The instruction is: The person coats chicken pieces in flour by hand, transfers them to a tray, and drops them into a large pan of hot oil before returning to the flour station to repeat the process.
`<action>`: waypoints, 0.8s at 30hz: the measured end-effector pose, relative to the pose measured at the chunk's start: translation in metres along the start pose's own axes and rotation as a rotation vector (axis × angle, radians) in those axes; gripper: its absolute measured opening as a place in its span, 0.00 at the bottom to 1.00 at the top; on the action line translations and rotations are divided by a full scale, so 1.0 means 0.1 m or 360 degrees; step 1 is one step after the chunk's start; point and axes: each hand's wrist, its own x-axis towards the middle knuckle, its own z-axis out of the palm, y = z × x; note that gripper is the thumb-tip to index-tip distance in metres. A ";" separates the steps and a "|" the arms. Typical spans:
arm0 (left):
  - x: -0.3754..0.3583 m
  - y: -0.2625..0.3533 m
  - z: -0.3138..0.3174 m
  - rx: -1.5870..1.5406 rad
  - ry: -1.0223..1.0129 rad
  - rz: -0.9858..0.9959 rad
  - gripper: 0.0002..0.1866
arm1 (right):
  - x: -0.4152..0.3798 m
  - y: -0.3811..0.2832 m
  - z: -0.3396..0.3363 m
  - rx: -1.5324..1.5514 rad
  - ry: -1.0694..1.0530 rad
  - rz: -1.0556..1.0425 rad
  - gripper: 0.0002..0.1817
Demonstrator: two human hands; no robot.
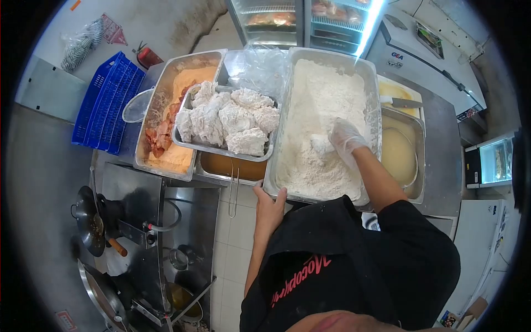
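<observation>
My right hand (347, 139), in a clear plastic glove, reaches into the white flour (326, 83) that fills a large metal tray (281, 138). Its fingers are closed around a flour-coated lump (319, 145), whose kind I cannot make out under the flour. At the tray's near left corner, my bare left hand (270, 207) grips the rim. To the left, a smaller metal pan holds several flour-coated chicken pieces (224, 117). That pan rests across a tray of orange powder (193, 80) with reddish raw meat pieces (162, 135).
A pan of brown liquid (232, 166) and wire tongs (234, 191) lie near the front edge. On the right are a pan of pale liquid (395, 149) and a knife (406, 103). Woks (88, 218) stand lower left; a blue crate (108, 105) sits beyond.
</observation>
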 end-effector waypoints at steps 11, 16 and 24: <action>0.03 -0.08 0.03 -0.0105 -0.0010 0.0009 0.40 | 0.57 0.28 -0.17 0.1404 0.0075 -0.0071 0.21; 0.02 -0.02 0.03 -0.0083 0.0040 0.0029 0.39 | 0.81 0.15 -0.01 0.0038 0.0068 0.0034 0.20; 0.03 -0.09 0.06 -0.0110 0.0050 0.0015 0.40 | 1.08 0.49 -0.01 -0.0453 0.0092 -0.0098 0.20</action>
